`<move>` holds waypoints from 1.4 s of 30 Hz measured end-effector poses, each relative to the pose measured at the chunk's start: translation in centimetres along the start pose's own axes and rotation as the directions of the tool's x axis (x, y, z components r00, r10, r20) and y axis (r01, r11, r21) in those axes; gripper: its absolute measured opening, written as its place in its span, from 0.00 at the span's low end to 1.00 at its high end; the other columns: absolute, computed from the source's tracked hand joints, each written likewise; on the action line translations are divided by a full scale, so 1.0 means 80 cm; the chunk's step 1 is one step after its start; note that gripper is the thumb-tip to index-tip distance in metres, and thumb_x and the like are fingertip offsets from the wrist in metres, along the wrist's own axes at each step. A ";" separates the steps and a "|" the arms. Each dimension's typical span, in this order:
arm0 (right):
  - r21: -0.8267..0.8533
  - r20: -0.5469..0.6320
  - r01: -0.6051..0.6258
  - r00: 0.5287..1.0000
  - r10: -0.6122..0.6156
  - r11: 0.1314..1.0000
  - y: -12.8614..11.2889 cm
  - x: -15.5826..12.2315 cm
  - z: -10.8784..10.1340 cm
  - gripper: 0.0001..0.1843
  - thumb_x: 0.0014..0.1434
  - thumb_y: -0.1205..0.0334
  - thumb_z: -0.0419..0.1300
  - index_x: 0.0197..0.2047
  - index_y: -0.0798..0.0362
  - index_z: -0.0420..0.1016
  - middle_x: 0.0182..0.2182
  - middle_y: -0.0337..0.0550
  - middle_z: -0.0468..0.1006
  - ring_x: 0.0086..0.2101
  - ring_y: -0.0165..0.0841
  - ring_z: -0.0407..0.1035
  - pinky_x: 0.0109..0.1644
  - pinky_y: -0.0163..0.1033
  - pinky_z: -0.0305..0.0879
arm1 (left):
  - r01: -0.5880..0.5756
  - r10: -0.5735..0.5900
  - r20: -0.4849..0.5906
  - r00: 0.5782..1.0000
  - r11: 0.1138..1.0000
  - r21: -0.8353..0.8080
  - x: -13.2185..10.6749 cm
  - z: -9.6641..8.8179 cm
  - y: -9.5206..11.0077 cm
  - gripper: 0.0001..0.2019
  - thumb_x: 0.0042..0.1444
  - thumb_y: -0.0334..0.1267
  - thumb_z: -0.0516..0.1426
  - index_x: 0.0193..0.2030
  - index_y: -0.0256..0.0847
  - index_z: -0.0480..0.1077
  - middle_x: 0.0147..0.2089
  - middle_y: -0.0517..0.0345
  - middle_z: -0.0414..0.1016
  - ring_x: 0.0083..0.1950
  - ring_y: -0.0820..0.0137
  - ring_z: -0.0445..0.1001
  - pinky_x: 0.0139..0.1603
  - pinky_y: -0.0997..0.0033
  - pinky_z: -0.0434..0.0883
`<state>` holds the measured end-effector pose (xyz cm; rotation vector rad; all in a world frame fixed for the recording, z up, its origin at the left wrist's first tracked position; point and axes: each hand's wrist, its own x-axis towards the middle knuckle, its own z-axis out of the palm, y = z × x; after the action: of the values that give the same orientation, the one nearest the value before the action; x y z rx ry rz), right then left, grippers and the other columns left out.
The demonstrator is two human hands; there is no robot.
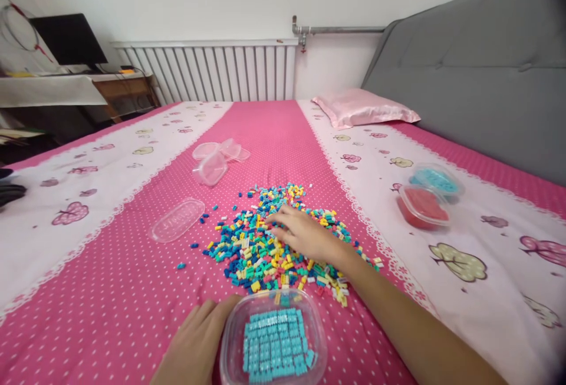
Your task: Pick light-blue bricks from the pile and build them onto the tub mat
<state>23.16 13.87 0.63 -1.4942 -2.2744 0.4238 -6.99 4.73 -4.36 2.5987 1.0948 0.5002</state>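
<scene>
A pile of small coloured bricks (247,243) lies spread on the pink dotted bedspread (110,302). My right hand (300,234) rests on top of the pile, fingers stretched out and slightly curled among the bricks; whether it holds one I cannot see. Near the bottom edge my left hand (198,338) lies flat with fingers against the left side of a clear plastic tub (232,344), which holds neat rows of light blue bricks (276,344).
A clear lid (177,219) lies left of the pile, and empty clear tubs (219,158) sit beyond it. At the right stand a tub of red bricks (422,205) and one of blue bricks (435,180). A pink pillow (365,108) and grey headboard (477,72) are at the far right.
</scene>
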 end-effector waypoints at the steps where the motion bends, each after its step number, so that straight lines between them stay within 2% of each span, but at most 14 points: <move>1: -0.002 -0.048 -0.036 0.998 0.035 0.999 0.008 0.004 0.001 0.17 0.73 0.56 0.58 0.60 0.51 0.75 0.56 0.49 0.78 0.54 0.39 0.74 0.60 0.52 0.72 | -0.004 0.004 0.014 1.000 1.000 0.004 0.001 -0.003 0.003 0.35 0.60 0.52 0.64 0.72 0.57 0.57 0.63 0.53 0.78 0.58 0.56 0.80 0.59 0.56 0.79; 6: -0.054 -0.213 -0.261 0.946 0.244 0.964 0.057 0.009 0.005 0.20 0.69 0.51 0.63 0.59 0.52 0.74 0.57 0.49 0.77 0.52 0.40 0.75 0.56 0.54 0.75 | 0.016 -0.015 0.055 0.998 0.999 -0.032 0.006 -0.013 0.016 0.37 0.58 0.48 0.66 0.72 0.55 0.57 0.63 0.53 0.77 0.58 0.57 0.80 0.56 0.59 0.80; 10: -0.113 -0.290 -0.391 0.892 0.346 0.913 0.071 0.005 0.012 0.19 0.70 0.51 0.62 0.59 0.51 0.74 0.56 0.48 0.77 0.50 0.39 0.75 0.53 0.51 0.76 | 0.031 -0.030 0.029 0.999 0.997 -0.066 0.011 -0.017 0.025 0.36 0.57 0.49 0.67 0.70 0.54 0.60 0.60 0.53 0.79 0.55 0.58 0.81 0.54 0.60 0.81; 13: -0.169 -0.311 -0.320 0.915 0.258 0.932 0.064 0.011 0.018 0.20 0.70 0.51 0.62 0.60 0.50 0.74 0.59 0.50 0.75 0.53 0.40 0.74 0.57 0.54 0.74 | 0.037 -0.036 0.009 0.999 0.995 -0.096 0.014 -0.019 0.032 0.32 0.58 0.51 0.67 0.67 0.53 0.64 0.56 0.53 0.81 0.51 0.58 0.82 0.50 0.61 0.81; 16: -0.210 -0.252 -0.162 0.962 0.107 0.964 0.059 0.023 0.025 0.20 0.70 0.52 0.62 0.62 0.49 0.74 0.62 0.50 0.74 0.56 0.42 0.72 0.60 0.56 0.72 | 0.043 -0.045 -0.015 0.999 0.992 -0.115 0.016 -0.020 0.035 0.29 0.59 0.52 0.66 0.66 0.52 0.67 0.55 0.52 0.81 0.50 0.58 0.82 0.50 0.60 0.81; 18: -0.213 -0.206 -0.092 0.977 0.047 0.973 0.061 0.029 0.028 0.20 0.70 0.52 0.63 0.61 0.50 0.74 0.61 0.50 0.74 0.56 0.42 0.73 0.59 0.56 0.73 | 0.054 -0.057 -0.025 0.998 0.991 -0.121 0.015 -0.019 0.034 0.30 0.59 0.54 0.66 0.66 0.52 0.68 0.55 0.52 0.81 0.51 0.57 0.82 0.51 0.59 0.81; 25: -0.161 -0.181 -0.072 0.983 0.042 0.984 0.076 0.030 0.027 0.21 0.69 0.51 0.63 0.61 0.52 0.73 0.58 0.49 0.76 0.53 0.41 0.74 0.56 0.55 0.75 | 0.069 -0.074 -0.043 0.996 0.991 -0.117 0.013 -0.017 0.033 0.34 0.58 0.58 0.66 0.67 0.52 0.66 0.55 0.49 0.81 0.51 0.55 0.81 0.52 0.55 0.81; 30: -0.057 -0.201 -0.090 0.977 0.077 0.994 0.077 0.030 0.027 0.22 0.69 0.51 0.63 0.61 0.52 0.73 0.58 0.49 0.76 0.52 0.41 0.74 0.55 0.54 0.75 | 0.050 -0.057 -0.055 0.997 0.992 -0.119 0.015 -0.020 0.037 0.32 0.58 0.58 0.66 0.66 0.51 0.68 0.53 0.49 0.81 0.50 0.55 0.81 0.52 0.55 0.81; 35: 0.139 -0.248 -0.127 0.956 0.159 0.982 0.082 0.029 0.027 0.22 0.69 0.51 0.63 0.61 0.52 0.73 0.58 0.49 0.76 0.53 0.41 0.74 0.56 0.55 0.75 | 0.061 -0.067 -0.052 0.996 0.991 -0.116 0.013 -0.020 0.036 0.32 0.58 0.57 0.66 0.67 0.52 0.67 0.54 0.51 0.81 0.50 0.56 0.81 0.52 0.56 0.80; 39: 0.359 -0.228 -0.163 0.940 0.256 0.919 0.091 0.032 0.022 0.22 0.69 0.51 0.63 0.61 0.52 0.73 0.58 0.49 0.76 0.52 0.41 0.75 0.55 0.54 0.75 | 0.065 -0.071 -0.042 0.997 0.991 -0.121 0.011 -0.017 0.034 0.32 0.59 0.56 0.65 0.68 0.52 0.66 0.54 0.51 0.81 0.50 0.56 0.81 0.51 0.57 0.80; 42: 0.542 -0.164 -0.175 0.937 0.308 0.822 0.094 0.033 0.022 0.22 0.69 0.51 0.63 0.61 0.52 0.73 0.57 0.49 0.76 0.51 0.41 0.75 0.54 0.53 0.76 | 0.043 -0.049 -0.045 0.998 0.991 -0.126 0.011 -0.013 0.033 0.33 0.60 0.54 0.66 0.69 0.54 0.63 0.55 0.54 0.80 0.51 0.58 0.81 0.51 0.59 0.80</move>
<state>27.45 19.18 -3.88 -1.4474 -1.6012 0.8082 -5.17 3.74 -2.21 2.4593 1.0990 0.6037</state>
